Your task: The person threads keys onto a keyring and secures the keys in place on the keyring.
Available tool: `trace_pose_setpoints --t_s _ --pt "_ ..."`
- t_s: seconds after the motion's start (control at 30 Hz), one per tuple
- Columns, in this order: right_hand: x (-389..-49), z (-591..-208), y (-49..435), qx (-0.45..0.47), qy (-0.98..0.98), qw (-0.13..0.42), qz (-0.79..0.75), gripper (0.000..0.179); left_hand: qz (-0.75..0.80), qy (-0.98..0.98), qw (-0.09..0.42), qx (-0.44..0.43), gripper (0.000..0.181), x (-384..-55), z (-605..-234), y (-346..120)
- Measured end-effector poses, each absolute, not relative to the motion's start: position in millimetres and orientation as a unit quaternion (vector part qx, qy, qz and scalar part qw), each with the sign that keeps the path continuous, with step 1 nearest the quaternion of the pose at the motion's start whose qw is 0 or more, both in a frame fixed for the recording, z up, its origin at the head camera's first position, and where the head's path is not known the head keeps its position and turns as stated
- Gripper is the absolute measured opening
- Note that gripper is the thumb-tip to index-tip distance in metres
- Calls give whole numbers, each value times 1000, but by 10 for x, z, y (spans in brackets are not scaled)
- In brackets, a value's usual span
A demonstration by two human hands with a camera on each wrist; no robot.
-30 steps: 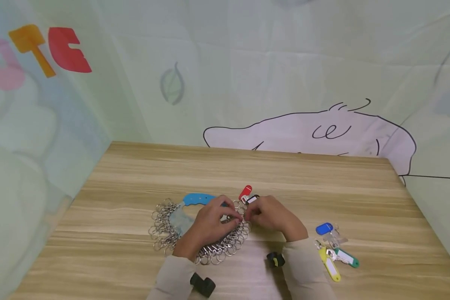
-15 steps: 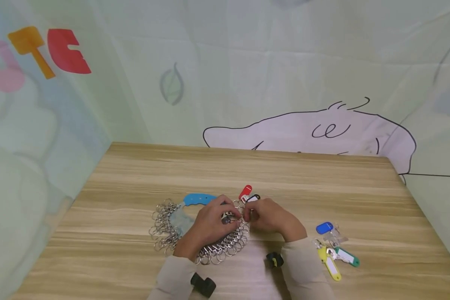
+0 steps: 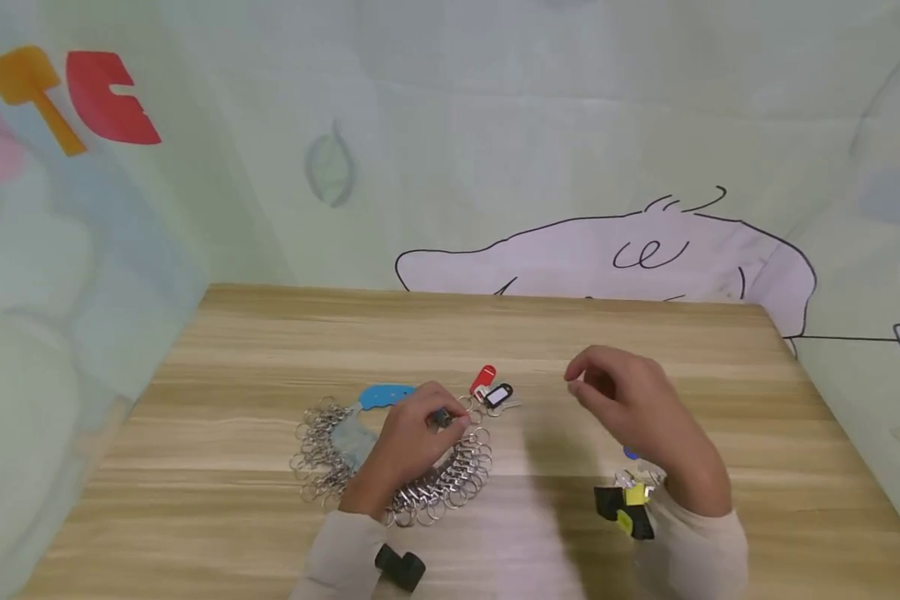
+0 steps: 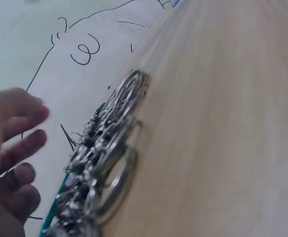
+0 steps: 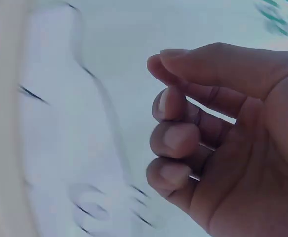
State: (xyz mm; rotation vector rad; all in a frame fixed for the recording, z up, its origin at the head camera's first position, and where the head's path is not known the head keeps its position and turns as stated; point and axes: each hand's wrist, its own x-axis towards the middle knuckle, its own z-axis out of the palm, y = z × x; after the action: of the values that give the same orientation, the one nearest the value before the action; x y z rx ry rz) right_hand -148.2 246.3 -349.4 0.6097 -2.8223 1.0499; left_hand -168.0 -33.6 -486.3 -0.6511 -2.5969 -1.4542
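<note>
Many metal key rings with clasps (image 3: 438, 498) lie in a loop, with a blue curved handle-like piece (image 3: 381, 396) at its back and a pale blue translucent part (image 3: 354, 442) inside. Over the loop's right side hovers my left hand (image 3: 412, 437), fingers loosely bent. A dark part shows between its fingers and thumb, but the left wrist view has nothing in the fingers. Just past its fingertips lie a red key tag (image 3: 483, 379) and a black-framed key tag (image 3: 498, 395) with keys. My right hand (image 3: 637, 404) is raised to the right, thumb against index finger, holding nothing.
Under the right forearm, a blue tag (image 3: 631, 453), a yellow tag (image 3: 636, 495) and keys are partly hidden. Black camera mounts (image 3: 400, 568) sit at both wrists. A printed cloth (image 3: 495, 167) stands behind the wooden table (image 3: 307, 333).
My right hand has left the rings and moved up and to the right, uncovering the black-framed tag and its key. The left hand has shifted only slightly. The view has turned a little right.
</note>
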Motion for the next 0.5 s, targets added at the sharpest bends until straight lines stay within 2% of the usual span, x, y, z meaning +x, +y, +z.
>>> trace_pose_setpoints --t_s 0.1,0.23,0.4,0.5 --pt "-1272 -3301 2731 161 -930 92 318 10 -511 -832 66 -206 4 -1686 -4811 -351" --pt "-1065 -3183 3048 111 -944 119 287 15 -540 -808 106 -212 11 -1691 -4661 -363" --pt "-980 -3194 3284 81 -954 115 265 19 -564 -771 146 -258 20 -1618 -4363 -281" --pt "-991 -3237 3345 57 -959 82 264 16 -570 -751 161 -292 22 -1541 -4186 -200"
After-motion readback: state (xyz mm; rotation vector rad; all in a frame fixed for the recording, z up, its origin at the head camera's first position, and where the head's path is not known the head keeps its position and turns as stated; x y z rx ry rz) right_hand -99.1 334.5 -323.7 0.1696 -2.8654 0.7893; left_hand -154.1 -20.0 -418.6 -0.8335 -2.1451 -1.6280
